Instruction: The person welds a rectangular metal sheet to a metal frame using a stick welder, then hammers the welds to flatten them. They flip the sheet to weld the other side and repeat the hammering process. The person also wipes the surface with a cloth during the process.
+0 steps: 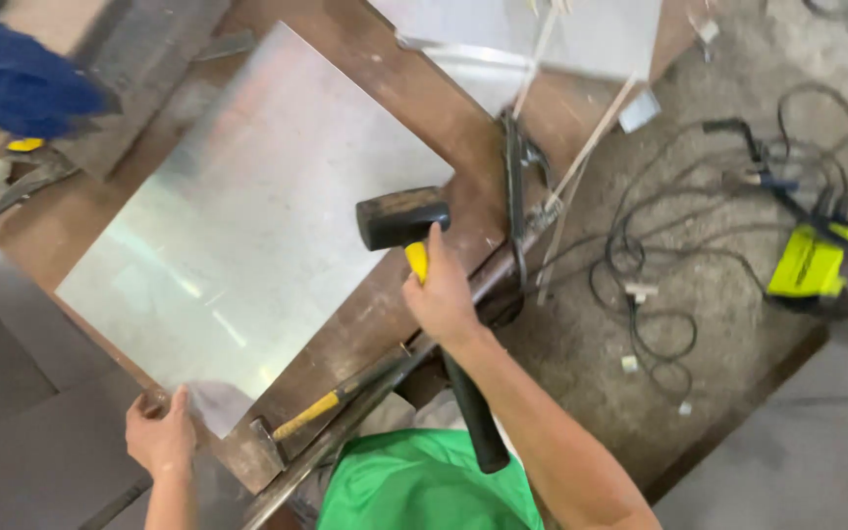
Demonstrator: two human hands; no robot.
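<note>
Rusty steel bench, concrete floor; right hand fingers grip mallet, left hand fingers pinch metal sheet.

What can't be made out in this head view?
- Blue thing, top left: motion-blurred and cut by the frame edge; kind unclear.
- Mallet handle: middle hidden by the right hand.
- Left hand fingers: tips hidden under the metal sheet corner.
- Yellow machine, right: blurred, details unreadable.
</note>
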